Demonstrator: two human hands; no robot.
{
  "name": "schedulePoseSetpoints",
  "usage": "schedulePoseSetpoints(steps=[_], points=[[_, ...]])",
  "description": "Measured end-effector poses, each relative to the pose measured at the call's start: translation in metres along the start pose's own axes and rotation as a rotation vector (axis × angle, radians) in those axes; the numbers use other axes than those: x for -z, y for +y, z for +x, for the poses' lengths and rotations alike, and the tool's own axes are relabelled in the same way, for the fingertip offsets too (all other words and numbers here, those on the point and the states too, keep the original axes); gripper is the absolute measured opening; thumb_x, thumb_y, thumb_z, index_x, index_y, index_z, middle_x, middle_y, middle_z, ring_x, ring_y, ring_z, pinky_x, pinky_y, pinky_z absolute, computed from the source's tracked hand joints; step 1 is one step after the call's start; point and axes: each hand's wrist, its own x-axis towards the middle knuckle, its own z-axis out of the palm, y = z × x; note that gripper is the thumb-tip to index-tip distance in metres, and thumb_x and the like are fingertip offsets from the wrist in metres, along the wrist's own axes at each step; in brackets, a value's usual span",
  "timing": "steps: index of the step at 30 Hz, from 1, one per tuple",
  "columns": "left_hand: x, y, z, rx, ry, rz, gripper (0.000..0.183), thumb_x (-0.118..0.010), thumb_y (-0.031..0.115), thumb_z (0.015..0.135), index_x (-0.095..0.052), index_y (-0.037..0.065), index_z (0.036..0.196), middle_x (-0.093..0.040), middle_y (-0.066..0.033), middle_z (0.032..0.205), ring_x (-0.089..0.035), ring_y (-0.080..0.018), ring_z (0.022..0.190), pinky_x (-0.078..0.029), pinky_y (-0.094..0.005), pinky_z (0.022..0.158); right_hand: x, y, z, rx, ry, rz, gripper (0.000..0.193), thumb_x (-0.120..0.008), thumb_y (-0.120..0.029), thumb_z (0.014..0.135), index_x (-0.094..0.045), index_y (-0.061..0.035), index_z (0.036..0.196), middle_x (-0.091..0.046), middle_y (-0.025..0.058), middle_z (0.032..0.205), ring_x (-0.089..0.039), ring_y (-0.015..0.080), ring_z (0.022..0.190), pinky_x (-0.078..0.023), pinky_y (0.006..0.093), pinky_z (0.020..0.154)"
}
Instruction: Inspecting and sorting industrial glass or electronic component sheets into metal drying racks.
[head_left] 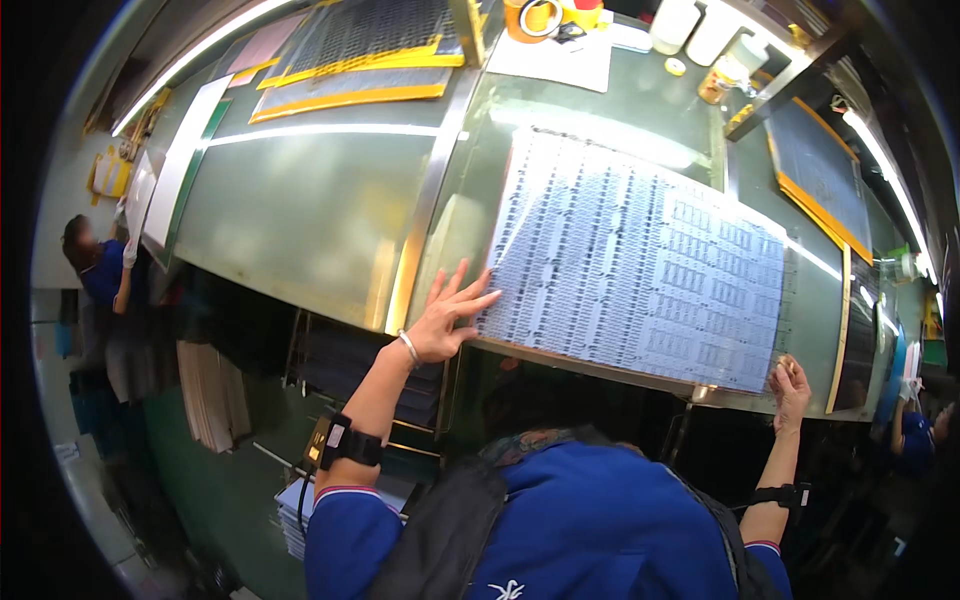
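A large bluish-white sheet (610, 260), printed with rows of dark marks and small grids, lies flat on the glass-like tabletop. My left hand (450, 318) is open at its near left corner, fingers spread, with the fingertips reaching the sheet's left edge. By the near right corner, my right hand (790, 388) is closed, its fingers pinched together. Whether they hold the sheet's corner or something small is too fine to tell.
Yellow-edged dark mesh panels (350, 85) lie at the far left. Another yellow-edged panel (825, 180) is on the right. White bottles (675, 25), a jar (730, 75) and tape rolls (533, 18) stand at the back. A metal post (780, 90) rises behind the sheet. Other people (100, 260) work at both sides.
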Motion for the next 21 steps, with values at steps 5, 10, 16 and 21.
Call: schedulePoseSetpoints(steps=[5, 10, 16, 21], points=[[0.002, 0.008, -0.007, 0.115, -0.025, 0.118, 0.073, -0.061, 0.0, 0.064, -0.04, 0.019, 0.131, -0.023, -0.0085, 0.143, -0.008, -0.0372, 0.133, -0.004, -0.0523, 0.106, 0.004, -0.035, 0.032, -0.191, -0.525, 0.289, 0.048, -0.065, -0.002, 0.067, -0.043, -0.0043, 0.109, -0.052, 0.0151, 0.114, -0.052, 0.0245, 0.103, -0.042, 0.0353, 0.087], [-0.007, 0.001, -0.014, 0.122, -0.06, 0.175, 0.076, -0.067, 0.004, 0.058, -0.042, 0.014, 0.129, -0.023, -0.0122, 0.143, -0.009, -0.039, 0.133, -0.004, -0.0525, 0.105, -0.04, -0.054, 0.117, -0.096, -0.48, 0.05, 0.07, -0.064, -0.012, 0.075, -0.028, -0.0152, 0.135, -0.054, 0.0182, 0.11, -0.057, 0.0242, 0.094, -0.048, 0.0374, 0.079], [-0.007, 0.011, -0.001, 0.102, -0.091, 0.236, 0.075, -0.067, 0.005, 0.058, -0.042, 0.01, 0.129, -0.023, -0.0154, 0.142, -0.009, -0.04, 0.132, -0.004, -0.0531, 0.105, -0.08, -0.048, 0.176, 0.228, -0.217, -0.701, 0.041, -0.058, -0.023, 0.081, -0.051, -0.0204, 0.121, -0.062, 0.0155, 0.091, -0.059, 0.0271, 0.087, -0.047, 0.0367, 0.077], [-0.003, 0.016, -0.004, 0.139, -0.065, 0.237, 0.074, -0.067, 0.007, 0.059, -0.042, 0.009, 0.128, -0.025, -0.0163, 0.141, -0.01, -0.0403, 0.132, -0.004, -0.0531, 0.105, -0.092, -0.05, 0.189, 0.326, -0.104, -0.713, 0.036, -0.053, -0.024, 0.083, -0.053, -0.0241, 0.119, -0.061, 0.0176, 0.095, -0.056, 0.034, 0.092, -0.045, 0.0396, 0.08]])
